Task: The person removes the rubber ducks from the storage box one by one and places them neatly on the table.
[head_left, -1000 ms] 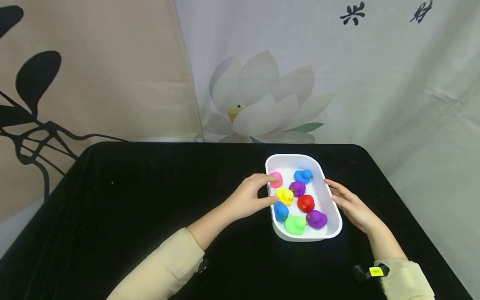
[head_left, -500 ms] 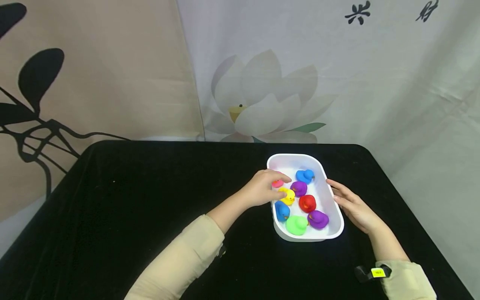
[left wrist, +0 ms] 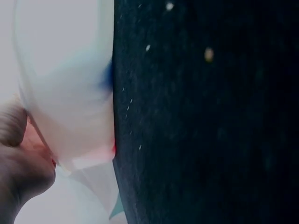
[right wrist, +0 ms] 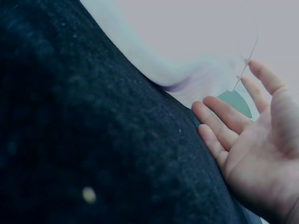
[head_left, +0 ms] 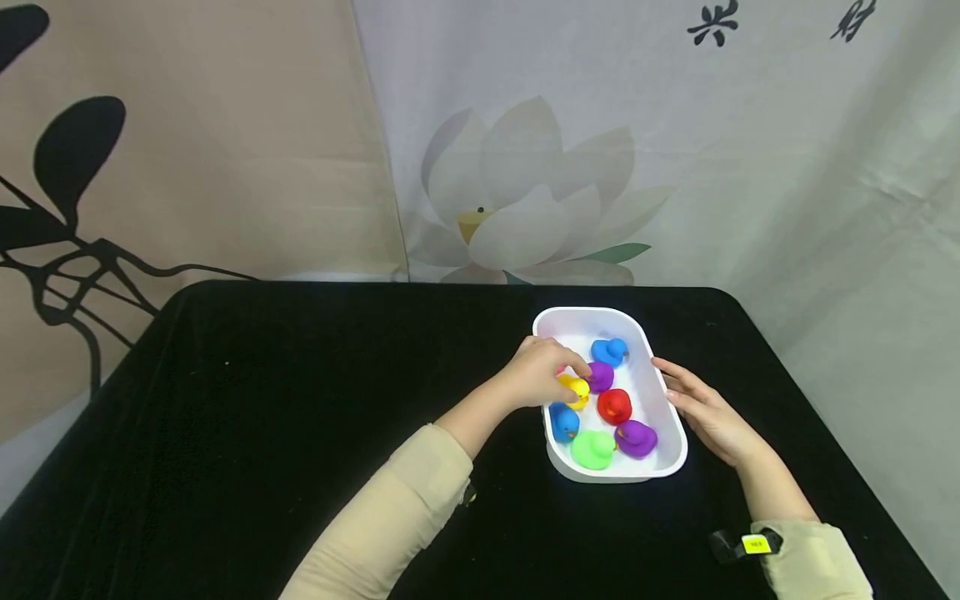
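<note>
A white plastic tub [head_left: 570, 472] holds several small rubber ducks. My left hand [head_left: 536, 372] reaches over its left rim, thumb and forefinger spread either side of the yellow duck [head_left: 573, 385]. The forefinger tip overlaps the edge of a purple duck [head_left: 601, 377], and the thumb tip lies over the yellow one. Under this hand the pink duck is almost wholly hidden. My right hand [head_left: 705, 408] has its fingertips at the tub's right rim, fingers extended; the right wrist view shows this hand [right wrist: 254, 135] palm up beside the wall.
Also in the tub are a red duck [head_left: 614, 407], a second purple duck [head_left: 636, 438], a green duck [head_left: 593, 450] and two blue ducks, one at the far end [head_left: 609, 352], one near the left wall [head_left: 564, 422]. Black cloth [head_left: 300, 400] covers the table; a printed curtain [head_left: 787, 167] hangs behind.
My left hand has moved rightward and farther into the tub, from over the pink duck to the yellow duck. The right hand keeps its place at the rim.
</note>
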The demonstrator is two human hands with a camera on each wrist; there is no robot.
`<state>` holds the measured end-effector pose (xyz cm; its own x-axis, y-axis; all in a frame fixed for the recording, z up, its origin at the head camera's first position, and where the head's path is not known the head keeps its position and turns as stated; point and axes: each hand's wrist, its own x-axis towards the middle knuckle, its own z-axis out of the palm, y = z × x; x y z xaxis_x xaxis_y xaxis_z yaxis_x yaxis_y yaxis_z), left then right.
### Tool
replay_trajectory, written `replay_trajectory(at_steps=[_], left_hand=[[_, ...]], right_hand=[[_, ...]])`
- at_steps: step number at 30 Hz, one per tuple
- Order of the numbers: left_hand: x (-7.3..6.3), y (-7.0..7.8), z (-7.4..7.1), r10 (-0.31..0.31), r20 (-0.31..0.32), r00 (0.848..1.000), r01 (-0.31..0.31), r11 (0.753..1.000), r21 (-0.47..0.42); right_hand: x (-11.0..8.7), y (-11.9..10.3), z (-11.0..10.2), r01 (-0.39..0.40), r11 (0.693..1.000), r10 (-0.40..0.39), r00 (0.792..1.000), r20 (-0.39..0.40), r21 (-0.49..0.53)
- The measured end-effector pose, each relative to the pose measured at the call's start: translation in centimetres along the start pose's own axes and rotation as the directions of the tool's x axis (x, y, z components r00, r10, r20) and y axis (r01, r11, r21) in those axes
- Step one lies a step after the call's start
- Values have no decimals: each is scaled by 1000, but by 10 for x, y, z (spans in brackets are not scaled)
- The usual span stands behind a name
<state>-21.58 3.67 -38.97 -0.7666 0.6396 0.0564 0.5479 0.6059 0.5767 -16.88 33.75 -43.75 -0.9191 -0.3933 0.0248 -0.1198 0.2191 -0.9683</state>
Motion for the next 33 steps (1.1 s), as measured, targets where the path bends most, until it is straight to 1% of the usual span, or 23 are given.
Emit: replay_trajectory(at_steps=[5, 16, 26, 33], left_hand=[[2, 2, 4, -3, -6, 1000, 3, 999, 49], [1, 4, 3, -16, -3, 1000, 16, 996, 86], [1, 5, 2, -2, 0, 1000, 2, 993, 115], [1, 7, 1, -17, 18, 1000, 15, 990, 141]], right_hand=[[0, -1, 1, 6, 1000, -6, 1000, 0, 7], [0, -1, 1, -5, 1000, 5, 1000, -4, 3], [0, -2, 2, -9, 1000, 9, 1000, -11, -3], [0, -1, 3, -3, 1000, 3, 1000, -14, -12]])
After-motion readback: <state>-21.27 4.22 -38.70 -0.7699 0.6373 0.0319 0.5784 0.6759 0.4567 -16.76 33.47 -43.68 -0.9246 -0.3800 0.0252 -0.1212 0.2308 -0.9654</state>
